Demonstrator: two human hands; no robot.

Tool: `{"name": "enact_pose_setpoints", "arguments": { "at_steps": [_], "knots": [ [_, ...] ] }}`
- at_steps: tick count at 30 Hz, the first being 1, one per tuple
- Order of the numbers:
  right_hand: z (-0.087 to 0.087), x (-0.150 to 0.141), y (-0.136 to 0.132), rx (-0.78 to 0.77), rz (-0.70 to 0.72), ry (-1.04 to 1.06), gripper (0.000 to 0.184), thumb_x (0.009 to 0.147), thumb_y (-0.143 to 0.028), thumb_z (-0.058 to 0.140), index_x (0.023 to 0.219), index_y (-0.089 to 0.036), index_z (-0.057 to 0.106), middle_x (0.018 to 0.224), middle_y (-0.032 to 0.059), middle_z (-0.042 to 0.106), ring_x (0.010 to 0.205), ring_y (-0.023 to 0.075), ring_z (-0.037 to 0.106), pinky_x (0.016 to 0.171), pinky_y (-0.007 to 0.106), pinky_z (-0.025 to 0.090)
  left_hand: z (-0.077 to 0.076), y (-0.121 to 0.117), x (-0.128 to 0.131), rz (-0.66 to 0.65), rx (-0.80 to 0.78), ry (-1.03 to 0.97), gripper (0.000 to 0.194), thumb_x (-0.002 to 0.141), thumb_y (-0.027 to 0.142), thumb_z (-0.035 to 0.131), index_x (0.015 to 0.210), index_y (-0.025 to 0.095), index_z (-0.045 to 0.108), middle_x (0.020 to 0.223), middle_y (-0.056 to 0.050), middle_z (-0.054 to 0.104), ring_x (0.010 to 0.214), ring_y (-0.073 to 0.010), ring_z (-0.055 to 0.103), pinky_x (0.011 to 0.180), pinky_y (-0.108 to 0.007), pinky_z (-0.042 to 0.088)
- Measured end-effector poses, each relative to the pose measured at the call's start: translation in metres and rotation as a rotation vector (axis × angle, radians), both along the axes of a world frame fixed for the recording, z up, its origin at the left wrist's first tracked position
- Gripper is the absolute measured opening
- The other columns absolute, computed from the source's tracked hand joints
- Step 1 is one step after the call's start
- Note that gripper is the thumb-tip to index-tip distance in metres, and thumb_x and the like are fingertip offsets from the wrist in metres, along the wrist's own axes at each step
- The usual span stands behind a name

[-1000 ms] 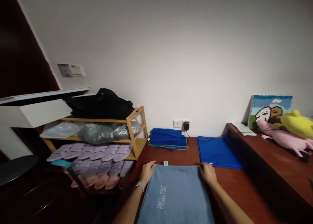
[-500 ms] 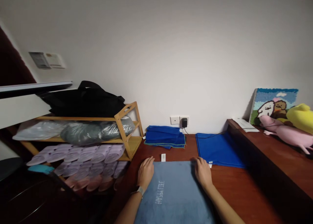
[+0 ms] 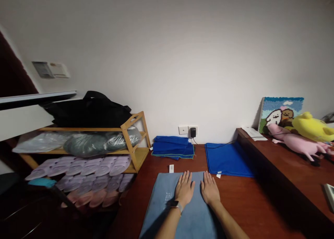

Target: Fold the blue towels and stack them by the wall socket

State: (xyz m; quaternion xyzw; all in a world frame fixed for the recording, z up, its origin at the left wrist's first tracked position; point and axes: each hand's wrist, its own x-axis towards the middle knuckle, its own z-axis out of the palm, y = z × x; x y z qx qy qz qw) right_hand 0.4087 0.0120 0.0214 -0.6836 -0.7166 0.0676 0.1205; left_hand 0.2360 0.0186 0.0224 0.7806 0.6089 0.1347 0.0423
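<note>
A grey-blue towel point(image 3: 195, 218) with white lettering lies flat on the brown table point(image 3: 247, 204) in front of me, a white tag point(image 3: 171, 168) sticking out past its far edge. My left hand point(image 3: 185, 189), with a watch on the wrist, rests flat on the towel near the far edge, fingers stretched out. It covers part of the lettering. My right hand point(image 3: 210, 189) lies flat at the towel's far right corner, fingers also extended. Neither hand holds anything.
Behind the towel sit a stack of folded blue cloths point(image 3: 172, 146) and a flat blue cloth point(image 3: 227, 160). A black plug point(image 3: 193, 132) is in the wall socket. Left stands a wooden rack point(image 3: 135, 141) with slippers; right, a raised ledge point(image 3: 276, 162) carries plush toys point(image 3: 294, 138).
My left hand has moved right, from the towel's left corner onto its surface. My right hand has turned from gripping the corner to lying flat. The view has shifted slightly.
</note>
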Motion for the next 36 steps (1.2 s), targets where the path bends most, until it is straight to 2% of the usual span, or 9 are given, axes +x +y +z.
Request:
{"name": "enact_pose_setpoints", "arguments": {
  "at_steps": [6, 9, 14, 23, 25, 27, 32, 34, 36],
  "knots": [
    [0.000, -0.003, -0.002, 0.017, -0.022, 0.030, 0.066, 0.103, -0.034, 0.024, 0.162, -0.005, 0.032, 0.170, 0.0117, 0.028, 0.158, 0.0246, 0.025, 0.129, 0.043, 0.020, 0.007, -0.010, -0.111, 0.186, -0.006, 0.107, 0.064, 0.104, 0.045, 0.026, 0.161, 0.018, 0.039, 0.169, -0.010, 0.034, 0.158, -0.0256, 0.029, 0.130, -0.050, 0.023],
    [-0.001, -0.003, -0.002, 0.017, -0.027, 0.026, 0.065, 0.103, -0.033, 0.024, 0.162, -0.007, 0.032, 0.169, 0.0121, 0.028, 0.158, 0.0244, 0.026, 0.129, 0.044, 0.021, 0.006, -0.013, -0.147, 0.221, -0.015, 0.119, 0.066, 0.104, 0.046, 0.026, 0.161, 0.014, 0.039, 0.170, -0.011, 0.032, 0.158, -0.0253, 0.028, 0.129, -0.049, 0.025],
    [0.002, -0.004, -0.002, 0.002, -0.018, -0.039, 0.065, 0.103, -0.033, 0.023, 0.162, -0.005, 0.032, 0.170, 0.0128, 0.027, 0.158, 0.0254, 0.026, 0.129, 0.044, 0.022, 0.008, -0.013, -0.154, 0.228, -0.019, 0.106, 0.068, 0.104, 0.045, 0.025, 0.161, 0.010, 0.037, 0.170, -0.013, 0.031, 0.159, -0.0244, 0.026, 0.130, -0.046, 0.025],
    [0.007, -0.009, 0.000, 0.001, -0.031, -0.021, 0.065, 0.103, -0.032, 0.024, 0.162, -0.005, 0.031, 0.170, 0.0124, 0.027, 0.158, 0.0272, 0.023, 0.129, 0.045, 0.021, 0.008, -0.007, -0.159, 0.252, -0.013, 0.137, 0.064, 0.103, 0.043, 0.029, 0.160, 0.015, 0.040, 0.168, -0.012, 0.036, 0.157, -0.0254, 0.031, 0.129, -0.049, 0.027],
    [0.008, -0.009, 0.001, 0.005, -0.026, 0.004, 0.065, 0.103, -0.032, 0.024, 0.162, -0.004, 0.031, 0.170, 0.0124, 0.026, 0.159, 0.0271, 0.023, 0.129, 0.045, 0.021, 0.014, -0.007, -0.149, 0.269, -0.002, 0.154, 0.065, 0.103, 0.042, 0.028, 0.159, 0.012, 0.041, 0.168, -0.014, 0.036, 0.157, -0.0267, 0.032, 0.129, -0.049, 0.026],
    [0.008, -0.010, 0.001, 0.006, -0.024, 0.024, 0.065, 0.103, -0.031, 0.024, 0.162, -0.005, 0.031, 0.170, 0.0117, 0.026, 0.159, 0.0263, 0.023, 0.129, 0.044, 0.021, 0.020, -0.009, -0.122, 0.230, 0.041, 0.139, 0.066, 0.104, 0.040, 0.025, 0.160, 0.009, 0.039, 0.168, -0.015, 0.035, 0.157, -0.0273, 0.031, 0.130, -0.048, 0.025],
    [0.006, -0.006, 0.000, 0.016, 0.002, 0.024, 0.063, 0.103, -0.029, 0.027, 0.162, -0.008, 0.034, 0.170, 0.0118, 0.026, 0.159, 0.0271, 0.022, 0.129, 0.045, 0.021, 0.020, -0.016, 0.002, -0.113, 0.017, 0.030, 0.066, 0.106, 0.045, 0.020, 0.163, 0.015, 0.032, 0.170, -0.008, 0.033, 0.159, -0.0246, 0.027, 0.132, -0.047, 0.025],
    [0.003, -0.003, 0.000, 0.019, 0.055, 0.019, 0.063, 0.100, -0.025, 0.031, 0.161, -0.010, 0.036, 0.170, 0.0104, 0.026, 0.159, 0.0279, 0.022, 0.129, 0.046, 0.022, 0.015, -0.015, 0.042, -0.135, -0.040, -0.017, 0.067, 0.107, 0.046, 0.013, 0.164, 0.017, 0.031, 0.170, -0.007, 0.033, 0.159, -0.0234, 0.027, 0.132, -0.047, 0.025],
    [0.000, -0.001, 0.001, 0.023, 0.076, 0.025, 0.063, 0.099, -0.024, 0.033, 0.161, -0.013, 0.038, 0.170, 0.0093, 0.026, 0.159, 0.0284, 0.022, 0.129, 0.047, 0.023, 0.011, -0.013, 0.059, -0.114, -0.075, -0.045, 0.069, 0.106, 0.049, 0.009, 0.164, 0.017, 0.031, 0.170, -0.008, 0.033, 0.159, -0.0230, 0.027, 0.132, -0.046, 0.025]
  ]
}}
